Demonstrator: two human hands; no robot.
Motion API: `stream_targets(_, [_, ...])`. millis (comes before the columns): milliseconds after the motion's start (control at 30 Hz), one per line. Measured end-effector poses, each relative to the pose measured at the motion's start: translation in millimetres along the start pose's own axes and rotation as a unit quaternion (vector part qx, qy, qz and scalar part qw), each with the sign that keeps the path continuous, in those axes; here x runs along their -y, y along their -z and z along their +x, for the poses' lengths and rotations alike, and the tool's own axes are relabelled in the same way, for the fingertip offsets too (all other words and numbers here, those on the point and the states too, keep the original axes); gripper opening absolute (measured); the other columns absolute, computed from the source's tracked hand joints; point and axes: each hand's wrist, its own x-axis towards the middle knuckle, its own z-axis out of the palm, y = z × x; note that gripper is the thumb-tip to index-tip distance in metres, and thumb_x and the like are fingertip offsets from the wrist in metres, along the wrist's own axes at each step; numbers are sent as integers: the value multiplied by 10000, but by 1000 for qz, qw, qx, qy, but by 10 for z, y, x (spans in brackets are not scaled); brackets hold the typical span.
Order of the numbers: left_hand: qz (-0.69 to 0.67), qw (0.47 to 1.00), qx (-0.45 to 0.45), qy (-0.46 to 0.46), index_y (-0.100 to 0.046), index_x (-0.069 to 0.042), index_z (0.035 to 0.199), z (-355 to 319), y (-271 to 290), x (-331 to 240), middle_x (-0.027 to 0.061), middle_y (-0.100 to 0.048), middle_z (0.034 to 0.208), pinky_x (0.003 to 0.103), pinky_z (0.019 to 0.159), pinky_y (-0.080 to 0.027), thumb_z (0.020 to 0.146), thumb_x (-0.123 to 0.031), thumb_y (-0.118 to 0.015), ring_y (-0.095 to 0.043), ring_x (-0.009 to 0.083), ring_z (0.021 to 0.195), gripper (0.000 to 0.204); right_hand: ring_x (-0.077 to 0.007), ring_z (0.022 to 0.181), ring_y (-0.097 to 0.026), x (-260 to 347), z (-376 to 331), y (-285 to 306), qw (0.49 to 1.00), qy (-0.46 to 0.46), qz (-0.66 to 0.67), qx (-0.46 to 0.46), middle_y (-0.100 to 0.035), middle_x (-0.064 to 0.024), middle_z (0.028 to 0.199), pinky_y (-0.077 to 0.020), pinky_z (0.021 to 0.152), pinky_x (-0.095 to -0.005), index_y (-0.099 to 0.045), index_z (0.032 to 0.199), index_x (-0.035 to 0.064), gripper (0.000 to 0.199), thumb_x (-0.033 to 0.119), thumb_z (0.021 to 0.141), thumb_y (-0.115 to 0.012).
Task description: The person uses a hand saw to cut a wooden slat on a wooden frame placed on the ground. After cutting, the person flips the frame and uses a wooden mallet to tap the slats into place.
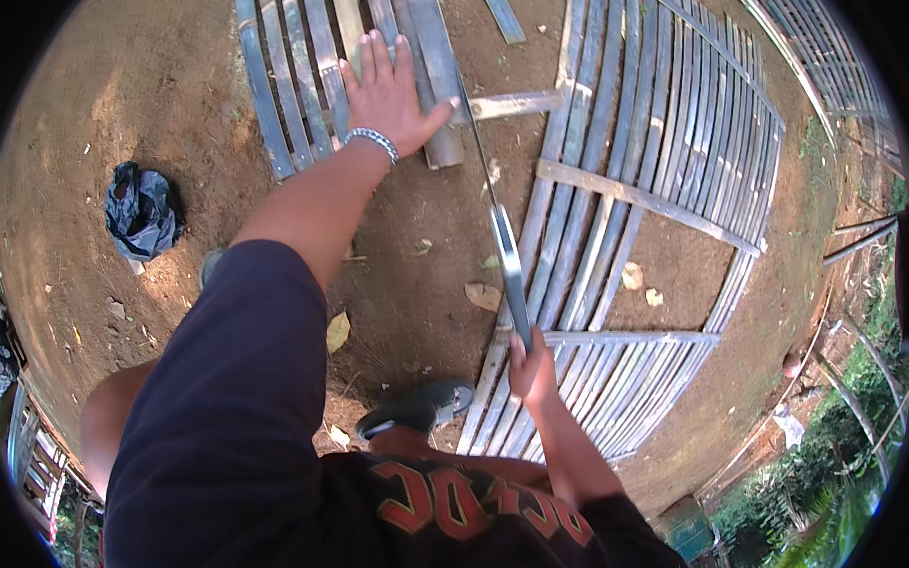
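My left hand (386,101), a chain bracelet at its wrist, lies flat with fingers spread on a panel of bamboo slats (297,64). Its thumb points out toward the thin blade beside it. A saw (509,257) is gripped by its dark handle in my right hand (534,369). Seen almost edge-on, the blade reaches away from me along the right edge of the wide outer slat (429,45). Whether its teeth touch the bamboo I cannot make out.
A large bamboo slat panel with crosspieces (652,192) lies on the dirt at right. A black plastic bag (144,212) sits at left. A short bamboo piece (503,14) lies at the far side, and dry leaves (483,296) are scattered near my sandalled foot (414,409).
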Motion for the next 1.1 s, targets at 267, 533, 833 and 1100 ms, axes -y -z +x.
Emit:
stream_targets(267, [-13,1000,-8,-2,-206,50,1630,-23,-52,-28,358,-135,1682,645,1249,-63,939,-721,-498,-59,450,1603,1075,-553,962,-672,-29,-138,15,999,35,-3,-25,-688,-352,963,-548,801,-546,-571,1271,-5,362,289,1059,-580])
stream_targets(533, [-28,1000,-5,5,-205,50,1630,-4,-92,-13,356,-119,1687,645,1250,-57,949,-713,-496,-56,450,1603,1064,-508,1025,-704,874,806,33,996,-63,-13,55,-701,-361,1057,-568,868,-511,-558,1307,-84,531,381,1053,-575])
stream_targets(833, [-37,999,-17,-2,-200,40,1636,63,-76,-59,351,-127,1688,643,1251,-61,940,-714,-516,-53,448,1604,1074,-554,860,-663,922,831,-6,999,-53,6,11,-661,-356,833,-506,724,-587,-575,1109,-25,369,341,1060,-584])
stream_targets(1100, [-17,999,-27,-10,-212,47,1627,-70,-119,16,357,-163,1675,643,1249,-83,942,-711,-515,-77,454,1599,1066,-567,842,-648,277,106,-6,996,-78,-6,34,-666,-333,813,-523,711,-560,-557,1153,-18,400,364,1041,-605])
